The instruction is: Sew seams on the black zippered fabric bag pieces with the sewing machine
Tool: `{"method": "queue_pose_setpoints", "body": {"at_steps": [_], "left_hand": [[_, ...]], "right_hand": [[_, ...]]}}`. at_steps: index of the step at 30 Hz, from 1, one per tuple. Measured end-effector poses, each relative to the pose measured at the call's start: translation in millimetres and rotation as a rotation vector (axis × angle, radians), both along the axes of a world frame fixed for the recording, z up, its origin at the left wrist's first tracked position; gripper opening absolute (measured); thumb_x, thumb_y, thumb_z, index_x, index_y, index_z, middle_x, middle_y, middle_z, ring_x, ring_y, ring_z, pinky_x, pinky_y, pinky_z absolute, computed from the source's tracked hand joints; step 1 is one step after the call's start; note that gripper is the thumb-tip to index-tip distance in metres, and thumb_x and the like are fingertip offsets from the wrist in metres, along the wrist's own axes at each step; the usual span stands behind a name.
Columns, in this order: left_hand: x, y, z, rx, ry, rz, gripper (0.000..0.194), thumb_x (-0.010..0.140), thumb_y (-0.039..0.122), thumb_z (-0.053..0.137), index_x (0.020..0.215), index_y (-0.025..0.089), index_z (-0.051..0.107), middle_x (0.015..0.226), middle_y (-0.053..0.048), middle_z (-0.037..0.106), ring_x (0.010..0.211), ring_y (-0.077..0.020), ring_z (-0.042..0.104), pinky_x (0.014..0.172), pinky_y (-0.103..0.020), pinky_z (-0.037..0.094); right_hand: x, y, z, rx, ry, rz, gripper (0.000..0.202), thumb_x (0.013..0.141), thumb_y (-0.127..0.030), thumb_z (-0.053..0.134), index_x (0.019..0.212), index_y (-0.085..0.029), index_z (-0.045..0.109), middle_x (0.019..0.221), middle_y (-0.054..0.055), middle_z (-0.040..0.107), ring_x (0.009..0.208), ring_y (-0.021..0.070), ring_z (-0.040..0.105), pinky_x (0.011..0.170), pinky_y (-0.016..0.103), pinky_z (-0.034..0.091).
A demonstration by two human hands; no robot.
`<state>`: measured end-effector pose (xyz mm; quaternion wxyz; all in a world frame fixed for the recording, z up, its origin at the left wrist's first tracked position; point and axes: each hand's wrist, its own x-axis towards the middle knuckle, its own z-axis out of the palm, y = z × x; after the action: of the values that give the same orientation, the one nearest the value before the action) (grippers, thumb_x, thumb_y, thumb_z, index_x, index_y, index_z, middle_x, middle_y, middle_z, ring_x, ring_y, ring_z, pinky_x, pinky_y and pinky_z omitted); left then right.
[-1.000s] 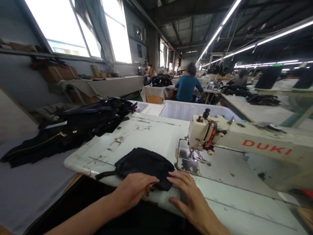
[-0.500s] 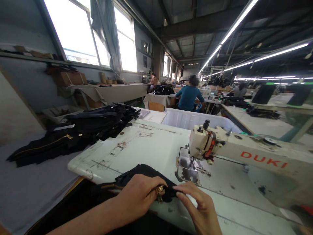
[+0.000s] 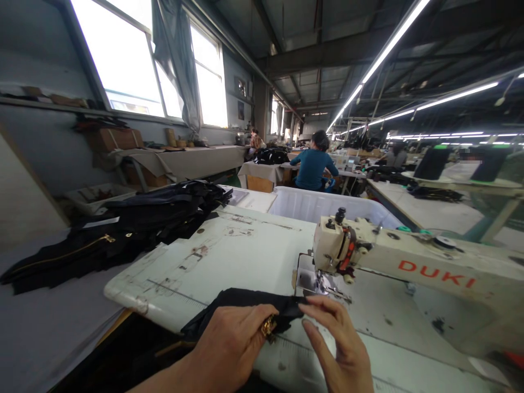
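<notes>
My left hand (image 3: 233, 341) is closed on a piece of black fabric (image 3: 249, 297) near the table's front edge. A gold metal zipper pull (image 3: 269, 326) shows between its thumb and forefinger. My right hand (image 3: 341, 344) is at the fabric's right end, thumb and forefinger apart, with the fingertips against or just beside the cloth edge; contact is hard to make out. Beyond that hand stands a white sewing machine (image 3: 352, 245), its needle area lit. Part of the fabric hangs below the table edge, hidden behind my left forearm.
A pile of black pieces with gold zippers (image 3: 106, 238) lies on the left. Behind the worn white sewing table (image 3: 245, 256) is a white plastic bin (image 3: 327, 204). A person in a blue top (image 3: 314, 168) sits farther back. Black thread cones (image 3: 431, 162) stand at right.
My right thumb and forefinger have parted from their pinch on the fabric's end. The fabric's right end has risen and shifted slightly right. The camera view has shifted a little.
</notes>
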<state>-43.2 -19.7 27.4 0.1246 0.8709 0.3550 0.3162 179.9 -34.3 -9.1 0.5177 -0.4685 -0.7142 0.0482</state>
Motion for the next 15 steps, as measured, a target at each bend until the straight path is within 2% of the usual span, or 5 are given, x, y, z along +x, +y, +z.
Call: {"method": "queue_pose_setpoints", "body": {"at_steps": [2,5,10,12,15], "left_hand": [[8,-1,1.0,-0.011,-0.084,0.053,0.019,0.093,0.016,0.045,0.106,0.022,0.057,0.09,-0.004,0.066,0.08,-0.0178,0.064,0.073,-0.026,0.051],[28,-3,-8.7,-0.028,-0.224,0.062,0.024,0.093,0.016,0.044,0.113,0.022,0.056,0.096,-0.008,0.061,0.085,-0.018,0.062,0.074,-0.027,0.053],[44,-8,-28.1,-0.092,-0.309,-0.109,0.045,0.088,0.025,0.053,0.132,0.021,0.045,0.106,-0.011,0.062,0.094,-0.0225,0.064,0.082,-0.032,0.057],[36,-8,-21.7,-0.174,-0.309,-0.158,0.035,0.086,0.026,0.059,0.12,0.022,0.052,0.096,-0.007,0.065,0.08,-0.0181,0.066,0.074,-0.027,0.058],[21,-4,-0.2,-0.029,-0.34,0.028,0.018,0.085,0.024,0.064,0.103,0.023,0.059,0.096,-0.006,0.064,0.082,-0.0173,0.065,0.078,-0.027,0.056]], "right_hand": [[-6,-1,-7.4,-0.053,0.049,-0.032,0.038,0.091,-0.026,0.055,0.129,-0.027,0.052,0.117,0.009,0.058,0.097,0.0202,0.064,0.085,0.033,0.055],[-26,-6,-21.6,-0.075,0.072,0.107,0.051,0.093,-0.027,0.051,0.141,-0.024,0.033,0.122,0.012,0.059,0.093,0.0193,0.068,0.079,0.027,0.058],[-31,-6,-19.7,-0.14,0.059,-0.005,0.049,0.096,-0.028,0.043,0.144,-0.02,0.032,0.126,0.012,0.061,0.111,0.0245,0.062,0.087,0.031,0.055],[-16,-4,-7.8,-0.171,-0.025,0.072,0.043,0.097,-0.025,0.041,0.139,-0.022,0.039,0.128,0.009,0.061,0.115,0.0217,0.059,0.088,0.028,0.054],[6,-7,9.9,-0.286,-0.106,0.189,0.032,0.097,-0.027,0.042,0.129,-0.025,0.047,0.122,0.006,0.065,0.11,0.0186,0.063,0.088,0.026,0.053]]}}
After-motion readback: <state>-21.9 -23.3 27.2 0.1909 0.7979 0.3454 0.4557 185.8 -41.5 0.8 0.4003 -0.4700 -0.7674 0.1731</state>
